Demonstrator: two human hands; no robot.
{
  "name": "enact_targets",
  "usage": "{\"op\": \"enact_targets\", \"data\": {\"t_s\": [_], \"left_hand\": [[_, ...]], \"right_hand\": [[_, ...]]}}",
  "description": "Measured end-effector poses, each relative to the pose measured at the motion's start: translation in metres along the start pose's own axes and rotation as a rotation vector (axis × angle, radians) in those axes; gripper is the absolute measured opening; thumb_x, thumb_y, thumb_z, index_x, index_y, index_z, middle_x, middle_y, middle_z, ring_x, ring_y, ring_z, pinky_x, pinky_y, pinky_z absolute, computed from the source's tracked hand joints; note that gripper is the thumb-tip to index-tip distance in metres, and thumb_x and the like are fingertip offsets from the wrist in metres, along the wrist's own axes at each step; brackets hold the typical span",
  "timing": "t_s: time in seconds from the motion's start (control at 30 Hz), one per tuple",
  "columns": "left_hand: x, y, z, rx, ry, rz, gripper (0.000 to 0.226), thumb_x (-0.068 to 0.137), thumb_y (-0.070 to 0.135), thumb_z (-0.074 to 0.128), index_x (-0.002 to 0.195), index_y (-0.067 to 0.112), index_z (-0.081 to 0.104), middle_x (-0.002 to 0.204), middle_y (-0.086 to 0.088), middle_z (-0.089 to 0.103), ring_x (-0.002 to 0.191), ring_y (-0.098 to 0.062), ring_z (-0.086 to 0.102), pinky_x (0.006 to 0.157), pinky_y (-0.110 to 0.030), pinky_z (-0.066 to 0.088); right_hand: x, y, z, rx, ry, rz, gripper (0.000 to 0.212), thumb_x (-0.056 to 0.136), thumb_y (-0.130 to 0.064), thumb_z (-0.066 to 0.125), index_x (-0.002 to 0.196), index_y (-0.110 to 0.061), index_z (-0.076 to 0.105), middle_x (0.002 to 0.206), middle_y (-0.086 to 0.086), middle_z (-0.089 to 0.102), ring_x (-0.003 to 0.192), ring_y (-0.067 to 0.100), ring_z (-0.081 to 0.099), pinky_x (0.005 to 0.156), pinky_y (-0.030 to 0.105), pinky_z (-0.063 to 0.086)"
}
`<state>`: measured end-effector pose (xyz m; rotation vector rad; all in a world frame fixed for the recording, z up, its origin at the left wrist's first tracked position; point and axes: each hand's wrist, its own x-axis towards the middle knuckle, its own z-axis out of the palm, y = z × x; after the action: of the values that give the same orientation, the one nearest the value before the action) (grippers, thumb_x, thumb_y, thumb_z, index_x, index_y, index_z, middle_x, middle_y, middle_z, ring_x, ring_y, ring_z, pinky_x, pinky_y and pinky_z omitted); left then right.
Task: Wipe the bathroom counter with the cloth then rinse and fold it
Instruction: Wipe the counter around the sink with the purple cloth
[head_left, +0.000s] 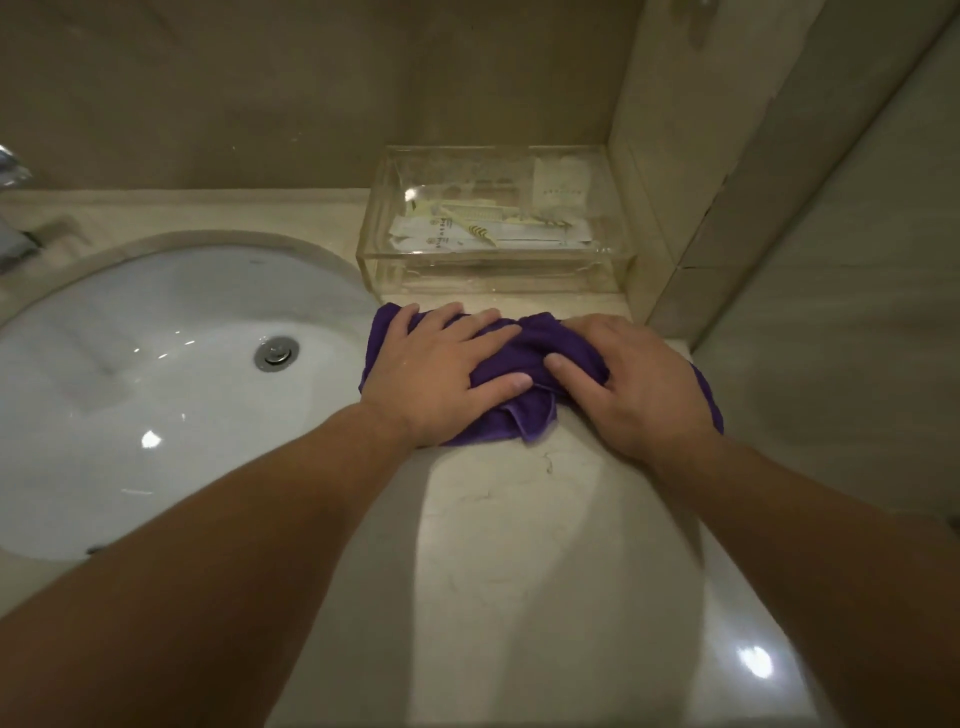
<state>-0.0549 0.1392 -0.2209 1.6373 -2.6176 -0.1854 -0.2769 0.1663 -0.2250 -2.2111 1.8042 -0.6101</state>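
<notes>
Hands, two: left (441, 374) and right (639, 384) pressed flat on one purple cloth (524, 358), counter (519, 545)

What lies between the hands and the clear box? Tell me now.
In the head view, only a bare strip of marble counter separates the clear acrylic box from the purple cloth under the left hand and right hand.
</notes>
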Motion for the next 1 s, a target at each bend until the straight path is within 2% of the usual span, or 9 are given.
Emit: {"op": "enact_targets", "data": {"t_s": [0.33, 0.47, 0.53, 0.6, 0.83, 1.0], "left_hand": [[-0.043, 0.029, 0.002, -0.011, -0.034, 0.048, 0.081, 0.081, 0.081, 0.002, 0.152, 0.048, 0.023, 0.161, 0.02, 0.026, 0.149, -0.015, 0.02, 0.122, -0.048, 0.005], [-0.062, 0.039, 0.005, -0.019, -0.027, 0.051, 0.078, 0.083, 0.081, 0.005, 0.152, 0.049, 0.024, 0.161, 0.021, 0.027, 0.149, -0.014, 0.02, 0.122, -0.048, 0.006], [-0.071, 0.045, 0.006, -0.022, -0.021, 0.053, 0.075, 0.085, 0.08, 0.008, 0.151, 0.049, 0.025, 0.16, 0.021, 0.027, 0.149, -0.014, 0.021, 0.122, -0.047, 0.006], [-0.081, 0.05, 0.007, -0.026, -0.02, 0.055, 0.073, 0.086, 0.079, 0.011, 0.151, 0.049, 0.025, 0.16, 0.021, 0.027, 0.149, -0.014, 0.021, 0.122, -0.047, 0.006], [-0.119, 0.067, 0.009, -0.028, -0.019, 0.08, 0.076, 0.085, 0.08, 0.008, 0.152, 0.048, 0.025, 0.161, 0.021, 0.026, 0.149, -0.014, 0.02, 0.122, -0.048, 0.006], [-0.141, 0.075, 0.011, -0.025, -0.029, 0.09, 0.07, 0.09, 0.078, 0.015, 0.152, 0.047, 0.025, 0.162, 0.02, 0.025, 0.15, -0.014, 0.018, 0.122, -0.049, 0.004]], "right_hand": [[-0.058, -0.008, -0.01, -0.091, -0.002, 0.062, 0.06, 0.094, -0.07, 0.026, 0.135, -0.035, 0.055, 0.129, -0.013, 0.061, 0.12, 0.013, 0.053, 0.104, 0.047, 0.041], [-0.083, -0.014, -0.012, -0.161, -0.004, 0.16, 0.067, 0.091, -0.075, 0.023, 0.144, -0.041, 0.046, 0.152, -0.001, 0.044, 0.138, 0.021, 0.04, 0.114, 0.047, 0.033], [-0.095, -0.016, -0.012, -0.154, 0.011, 0.186, 0.068, 0.089, -0.075, 0.025, 0.144, -0.041, 0.046, 0.148, 0.003, 0.047, 0.134, 0.023, 0.043, 0.112, 0.043, 0.035], [-0.107, -0.016, -0.011, -0.134, 0.018, 0.197, 0.068, 0.088, -0.077, 0.026, 0.141, -0.041, 0.048, 0.14, -0.001, 0.052, 0.126, 0.022, 0.048, 0.107, 0.042, 0.04], [-0.147, -0.021, -0.011, -0.108, 0.011, 0.217, 0.068, 0.087, -0.08, 0.028, 0.141, -0.044, 0.046, 0.144, -0.005, 0.049, 0.128, 0.022, 0.049, 0.106, 0.043, 0.043], [-0.17, -0.03, -0.011, -0.092, 0.013, 0.221, 0.068, 0.086, -0.081, 0.027, 0.14, -0.043, 0.047, 0.142, -0.004, 0.052, 0.127, 0.022, 0.051, 0.103, 0.045, 0.046]]}}
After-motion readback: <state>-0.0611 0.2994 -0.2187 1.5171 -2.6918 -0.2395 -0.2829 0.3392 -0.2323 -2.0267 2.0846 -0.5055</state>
